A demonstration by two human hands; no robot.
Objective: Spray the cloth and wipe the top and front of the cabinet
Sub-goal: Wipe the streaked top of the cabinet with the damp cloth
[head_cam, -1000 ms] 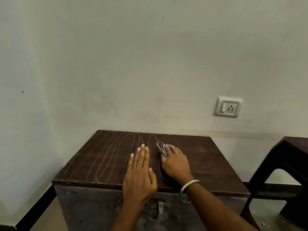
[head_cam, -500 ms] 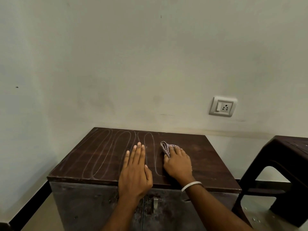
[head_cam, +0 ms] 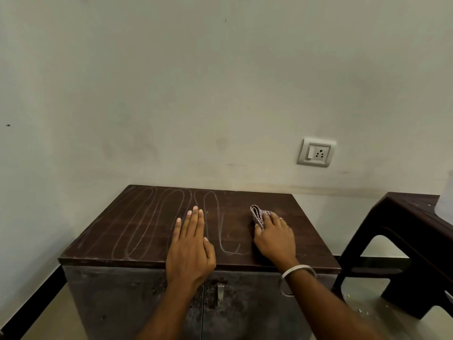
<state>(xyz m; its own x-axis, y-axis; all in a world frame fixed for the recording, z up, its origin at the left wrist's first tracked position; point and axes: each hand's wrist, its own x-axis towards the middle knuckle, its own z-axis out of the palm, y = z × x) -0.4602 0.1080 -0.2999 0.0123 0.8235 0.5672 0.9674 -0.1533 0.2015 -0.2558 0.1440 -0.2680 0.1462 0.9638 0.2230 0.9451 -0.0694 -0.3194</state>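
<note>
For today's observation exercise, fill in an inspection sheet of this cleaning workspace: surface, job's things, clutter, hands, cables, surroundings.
Surface: brown cabinet top with looping wipe streaks on its left part.
Job's things: bunched cloth on the top; grey cabinet front smudged; no spray bottle seen.
Clutter: nothing seen.
Hands: left hand flat, open; right hand pressing the cloth.
Cables: nothing seen.
Surroundings: wall socket; dark stool to the right.

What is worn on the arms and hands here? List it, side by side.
Both forearms are bare as far as the view shows: no sleeves, no gloves. The left hand carries no ring, watch or band that shows. The right hand has a plain silver-coloured metal bangle round the wrist, smooth and unmarked. Fingernails are short and unpainted.
</note>
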